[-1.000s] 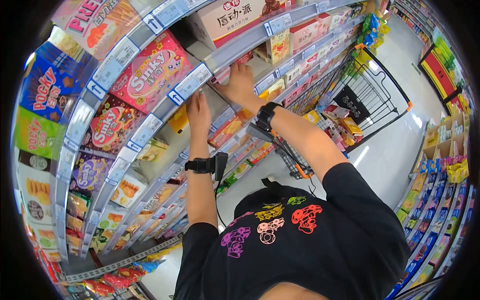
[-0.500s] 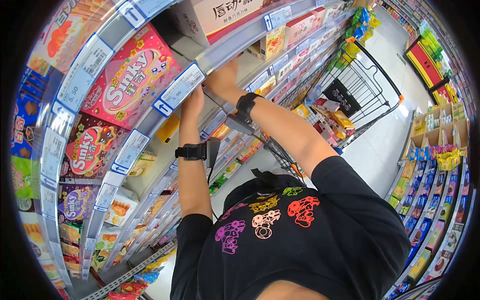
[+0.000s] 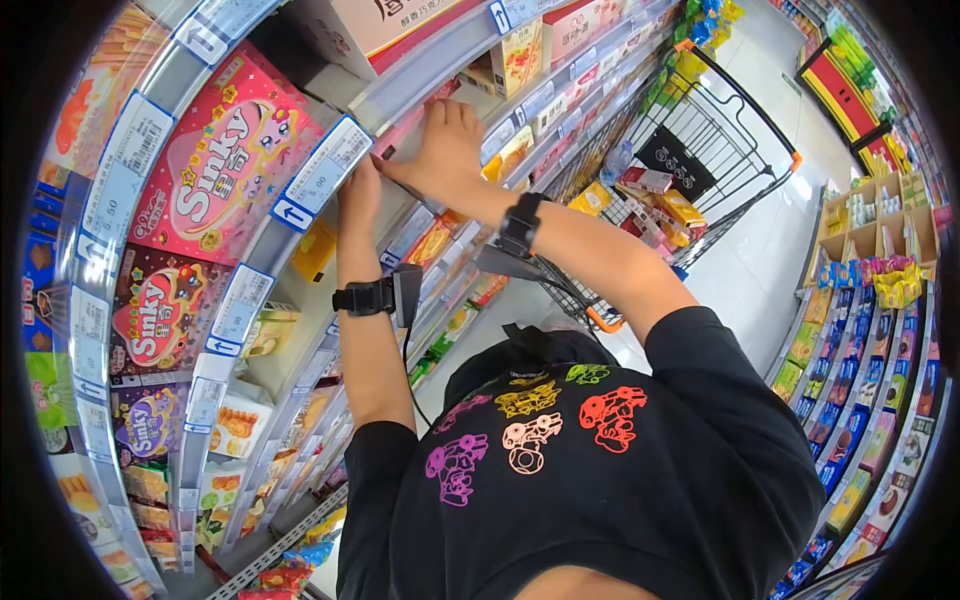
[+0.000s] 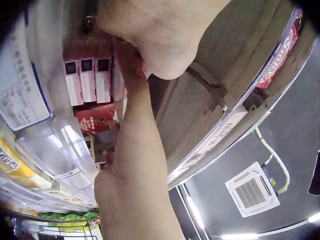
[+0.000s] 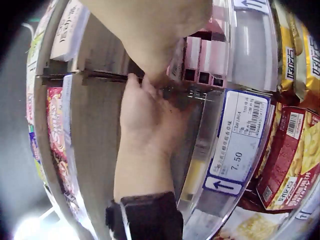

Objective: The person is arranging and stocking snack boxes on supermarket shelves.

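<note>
My right hand [image 3: 447,150] reaches over the shelf lip, thumb spread from bent fingers, beside small pink boxes [image 3: 408,128]. In the right wrist view these pink boxes [image 5: 202,57] stand in a row, one more lying close against the right hand [image 5: 160,37]. My left hand [image 3: 360,198] reaches behind the price rail from below; its fingers are hidden in the head view. The left wrist view has the left hand [image 4: 160,40] close above the right forearm [image 4: 137,160]. Whether either hand grips a box I cannot tell.
Pink Sinky boxes [image 3: 225,155] stand left of the hands, behind a price tag [image 3: 322,172]. A large carton [image 3: 385,25] sits on the shelf above. A wire shopping cart [image 3: 735,130] with several packages inside stands to the right. Another stocked shelf [image 3: 850,400] lies across the aisle.
The right hand went deeper behind the shelf lip, then came back into sight with its knuckles showing. The left hand stays behind the price rail. The head view has shifted slightly.
</note>
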The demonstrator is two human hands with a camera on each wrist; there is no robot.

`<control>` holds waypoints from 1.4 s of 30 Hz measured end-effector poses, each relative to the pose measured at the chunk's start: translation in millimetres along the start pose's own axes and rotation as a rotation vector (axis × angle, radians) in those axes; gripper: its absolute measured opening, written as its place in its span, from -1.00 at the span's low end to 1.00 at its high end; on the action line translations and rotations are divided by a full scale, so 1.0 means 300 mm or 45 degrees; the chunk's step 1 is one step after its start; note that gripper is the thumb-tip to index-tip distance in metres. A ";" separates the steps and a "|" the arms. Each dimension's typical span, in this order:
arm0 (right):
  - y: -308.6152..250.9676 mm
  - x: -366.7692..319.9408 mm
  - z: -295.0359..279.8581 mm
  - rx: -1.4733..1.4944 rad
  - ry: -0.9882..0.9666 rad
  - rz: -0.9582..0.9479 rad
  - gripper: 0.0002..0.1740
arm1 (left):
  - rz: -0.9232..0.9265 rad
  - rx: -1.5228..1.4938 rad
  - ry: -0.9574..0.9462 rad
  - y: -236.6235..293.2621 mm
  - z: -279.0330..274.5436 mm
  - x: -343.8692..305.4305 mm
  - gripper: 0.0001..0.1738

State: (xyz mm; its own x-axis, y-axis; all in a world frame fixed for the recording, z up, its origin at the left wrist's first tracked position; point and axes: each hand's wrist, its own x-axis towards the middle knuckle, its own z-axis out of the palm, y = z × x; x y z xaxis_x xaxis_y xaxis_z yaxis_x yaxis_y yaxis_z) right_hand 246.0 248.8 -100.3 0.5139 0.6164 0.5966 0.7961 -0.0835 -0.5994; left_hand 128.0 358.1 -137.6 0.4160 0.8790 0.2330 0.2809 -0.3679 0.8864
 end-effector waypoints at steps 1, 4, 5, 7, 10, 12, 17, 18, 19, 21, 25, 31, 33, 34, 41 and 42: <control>-0.002 -0.016 -0.033 0.004 0.016 -0.013 -0.04 | -0.122 -0.067 -0.104 0.006 -0.017 -0.002 -0.38; 0.005 -0.054 -0.125 0.037 0.049 -0.064 -0.07 | -0.087 -0.062 -0.029 0.026 -0.012 -0.015 -0.38; 0.016 -0.065 -0.151 0.060 0.051 -0.081 -0.07 | -0.039 -0.038 0.021 0.033 -0.008 -0.019 -0.37; 0.037 -0.084 -0.204 0.088 0.045 -0.116 -0.08 | 0.031 0.010 0.104 0.051 0.003 -0.029 -0.37; 0.068 -0.118 -0.291 0.112 0.012 -0.147 -0.10 | 0.056 0.036 0.154 0.080 0.006 -0.044 -0.37; 0.089 -0.140 -0.354 0.142 -0.006 -0.143 -0.12 | 0.061 0.045 0.152 0.084 0.011 -0.038 -0.36; 0.161 -0.208 -0.465 0.181 0.065 -0.147 -0.12 | 0.116 0.078 0.051 -0.007 0.018 0.001 -0.40; 0.172 -0.221 -0.480 0.176 0.087 -0.149 -0.12 | 0.150 0.131 0.098 0.043 0.039 -0.028 -0.41; 0.168 -0.230 -0.501 0.190 0.048 -0.059 -0.12 | 0.184 0.186 0.142 0.076 0.049 -0.049 -0.41; 0.200 -0.254 -0.508 0.192 0.048 -0.021 -0.12 | 0.262 0.322 0.188 0.104 0.058 -0.066 -0.42; 0.266 -0.314 -0.479 0.244 0.064 0.042 -0.09 | 0.309 0.669 0.283 0.150 0.083 -0.128 -0.50; 0.301 -0.369 -0.455 0.383 -0.055 0.200 -0.05 | 0.460 0.596 0.329 0.206 0.164 -0.252 -0.54; 0.303 -0.380 -0.450 0.486 -0.059 0.224 -0.05 | 0.191 0.213 0.039 0.298 0.188 -0.312 -0.59; 0.306 -0.387 -0.446 0.539 -0.063 0.239 -0.05 | 0.115 0.255 -0.041 0.343 0.195 -0.337 -0.62; 0.370 -0.467 -0.366 0.644 -0.133 0.418 -0.06 | -0.262 0.598 -0.754 0.351 0.242 -0.381 -0.47; 0.376 -0.475 -0.354 0.657 -0.146 0.450 -0.06 | -0.331 0.592 -0.888 0.287 0.259 -0.383 -0.44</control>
State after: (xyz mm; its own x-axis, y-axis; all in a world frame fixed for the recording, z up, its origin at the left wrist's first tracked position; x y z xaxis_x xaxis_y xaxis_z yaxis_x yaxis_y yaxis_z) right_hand 296.5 68.4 -196.3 0.6574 0.7028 0.2720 0.3135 0.0731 -0.9468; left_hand 171.5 201.8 -119.3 0.6808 0.6225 -0.3860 0.7012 -0.4016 0.5892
